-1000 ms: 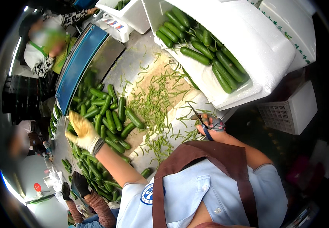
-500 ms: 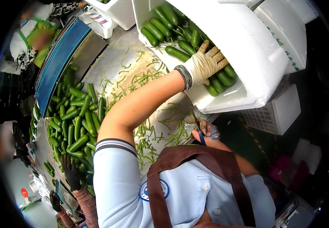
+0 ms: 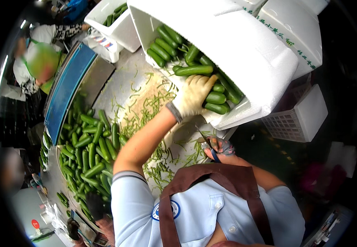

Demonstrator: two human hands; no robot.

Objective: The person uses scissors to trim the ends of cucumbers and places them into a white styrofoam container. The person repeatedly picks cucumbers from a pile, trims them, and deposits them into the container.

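Note:
My left hand [image 3: 193, 95], in a pale glove, reaches into the mouth of a tilted white foam box [image 3: 244, 53]. Its fingers are bent round the near ends of a few green cucumbers [image 3: 215, 98]; the palm side is hidden. Just above the fingers lies another cucumber [image 3: 193, 70], and more are stacked deeper in the box. Below the box's lower corner, my right hand [image 3: 221, 147], in a grey and pink patterned covering, is closed on scissors [image 3: 214, 154] with blue handles. Their dark blades point up and left over the metal table.
A large heap of cucumbers [image 3: 90, 152] covers the table's left side. Cut stem bits [image 3: 153, 160] litter the metal table [image 3: 125, 66]. A curved blue panel [image 3: 69, 90] edges it. Co-workers stand left; a dark-gloved hand [image 3: 95, 204] touches the heap. White crates [image 3: 306, 117] stand right.
My left hand has drawn back toward the box's near edge, and its spread fingers have bent inward. One cucumber now lies crosswise above it. The right hand still holds the scissors. The view has shifted slightly.

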